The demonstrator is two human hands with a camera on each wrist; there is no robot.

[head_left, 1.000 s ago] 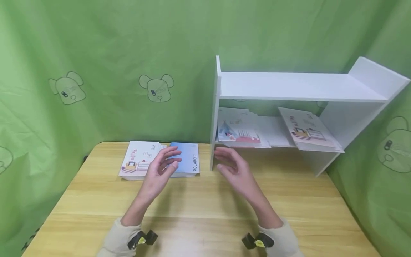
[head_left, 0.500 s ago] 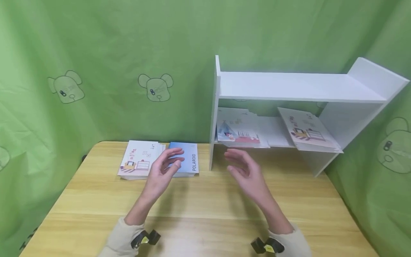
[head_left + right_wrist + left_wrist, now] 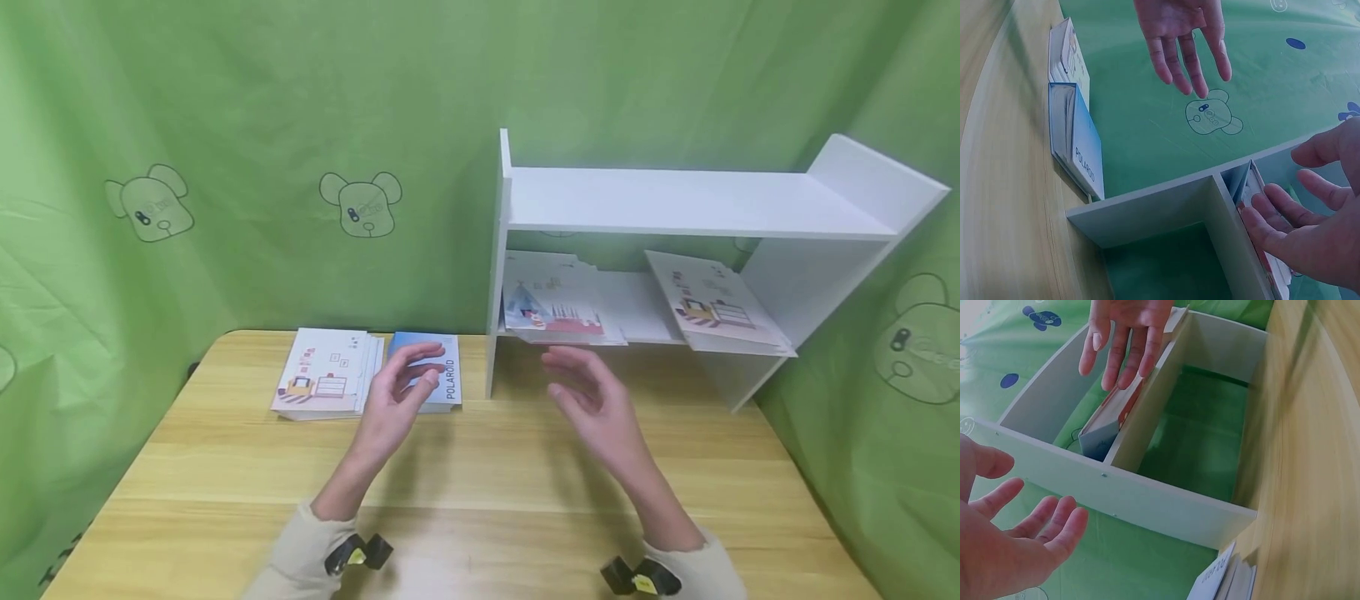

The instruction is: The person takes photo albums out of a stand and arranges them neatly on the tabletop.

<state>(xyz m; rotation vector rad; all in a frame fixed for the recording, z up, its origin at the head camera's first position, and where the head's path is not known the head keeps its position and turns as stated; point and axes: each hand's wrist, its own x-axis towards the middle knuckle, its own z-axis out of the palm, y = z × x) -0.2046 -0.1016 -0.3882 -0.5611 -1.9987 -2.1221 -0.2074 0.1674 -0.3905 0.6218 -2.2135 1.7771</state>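
My left hand (image 3: 397, 400) hovers over the table just in front of a blue book marked POLAROID (image 3: 452, 387), its fingers loosely bent and holding nothing. Left of that book lies a stack of white books (image 3: 318, 371) with a drawing on the top cover. My right hand (image 3: 600, 408) is in the air before the white shelf (image 3: 697, 204), fingers relaxed, with nothing in it. On the shelf's middle board, a stack of white books with a tent picture (image 3: 551, 300) lies at the left. Another white book (image 3: 720, 308) lies slanted at the right end.
The wooden table (image 3: 480, 492) extends beneath both hands. A green curtain (image 3: 255, 100) printed with bear heads hangs behind and at both sides. The shelf's left side panel (image 3: 496, 275) stands close to the blue book.
Both hands have drifted to the right, the right hand farther away from the shelf's left panel. The camera view has shifted slightly. The books have stayed in place.
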